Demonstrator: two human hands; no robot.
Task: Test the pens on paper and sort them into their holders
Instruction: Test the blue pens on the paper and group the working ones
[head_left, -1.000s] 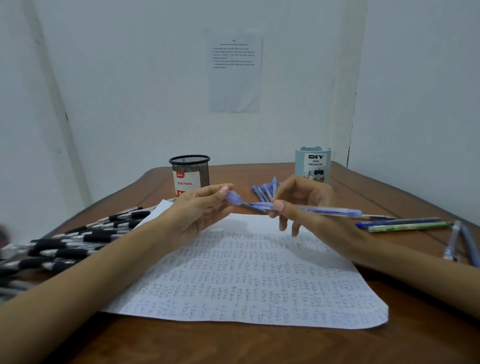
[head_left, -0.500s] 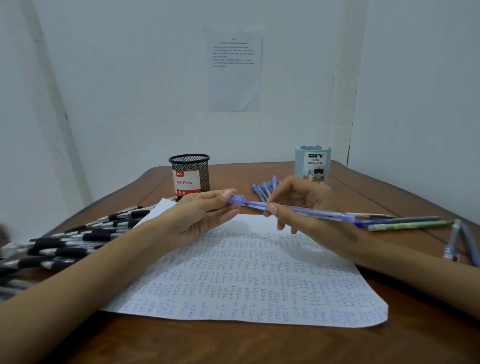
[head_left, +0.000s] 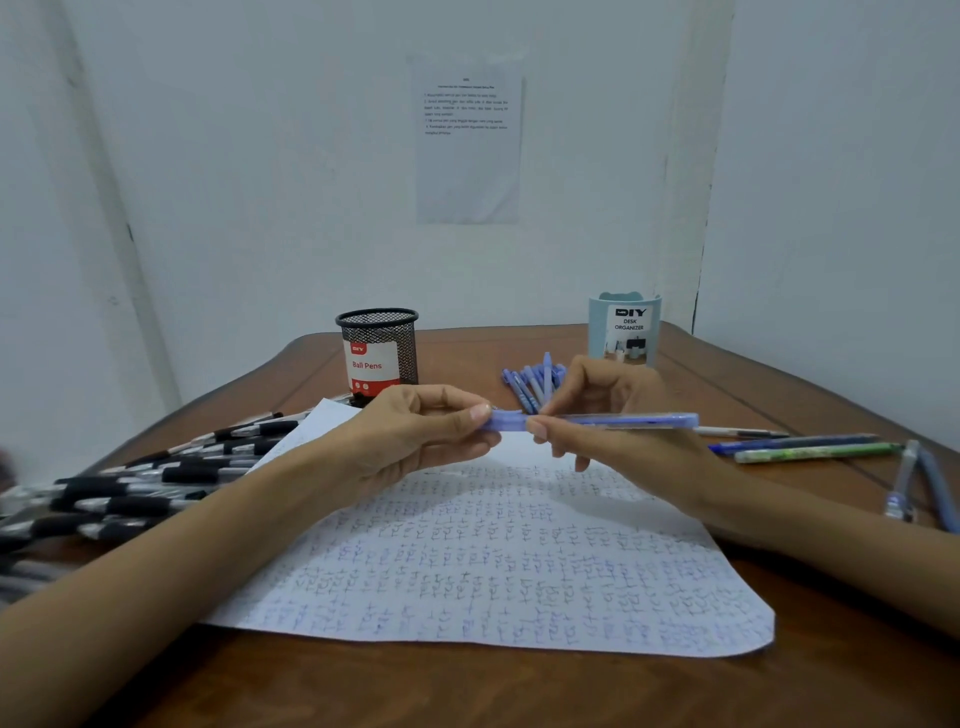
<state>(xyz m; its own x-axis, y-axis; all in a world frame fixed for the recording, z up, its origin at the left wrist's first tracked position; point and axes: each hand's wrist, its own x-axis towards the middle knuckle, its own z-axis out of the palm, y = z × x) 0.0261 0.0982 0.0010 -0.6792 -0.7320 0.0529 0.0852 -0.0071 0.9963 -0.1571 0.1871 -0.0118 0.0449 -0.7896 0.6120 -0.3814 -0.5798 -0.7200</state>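
A blue translucent pen (head_left: 628, 420) lies level in the air above the paper (head_left: 483, 561). My right hand (head_left: 597, 415) pinches its barrel. My left hand (head_left: 415, 431) pinches the blue cap (head_left: 506, 420), which sits on the pen's left end. The paper is covered with small pen marks. Behind my hands stand a black mesh holder (head_left: 379, 353) labelled Ball Pens and a light blue desk organizer (head_left: 625, 330).
Several black-grip pens (head_left: 119, 493) lie heaped at the left. Behind my right hand lies a pile of blue pens (head_left: 527, 382). Loose pens (head_left: 800, 449) lie at the right, and two more (head_left: 919, 483) near the table's right edge. The table is brown wood.
My hands have come together. The cap, apart from the pen tip a second ago, now sits on the pen's end, and the pen has shifted slightly left.
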